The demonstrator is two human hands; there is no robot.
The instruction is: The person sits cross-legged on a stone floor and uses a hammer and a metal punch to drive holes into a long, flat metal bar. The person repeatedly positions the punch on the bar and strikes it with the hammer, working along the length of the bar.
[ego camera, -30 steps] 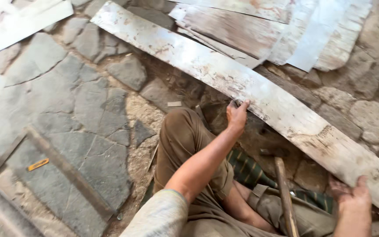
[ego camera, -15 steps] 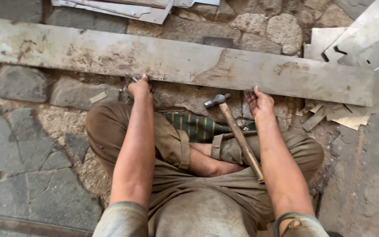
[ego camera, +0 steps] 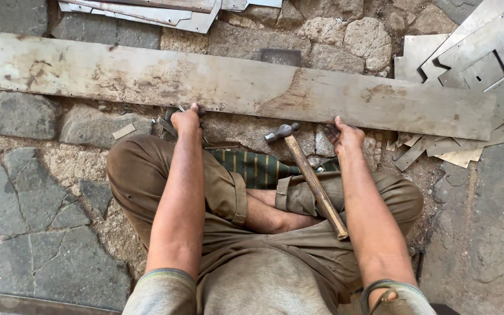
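A long, stained metal sheet strip lies flat across the stone ground in front of me. My left hand grips its near edge left of centre. My right hand holds the same edge further right, fingers curled under it. Between my arms a hammer with a wooden handle rests across my crossed legs, its steel head pointing toward the strip. Neither hand touches the hammer.
Cut metal sheets with notched outlines lie at the right, with small offcuts below them. More sheets are stacked at the top. A green striped cloth sits under my legs. Rough stone paving surrounds me.
The view has swung so the strip now lies level across the frame. Both hands have stayed on its near edge, and the hammer still rests on my legs.
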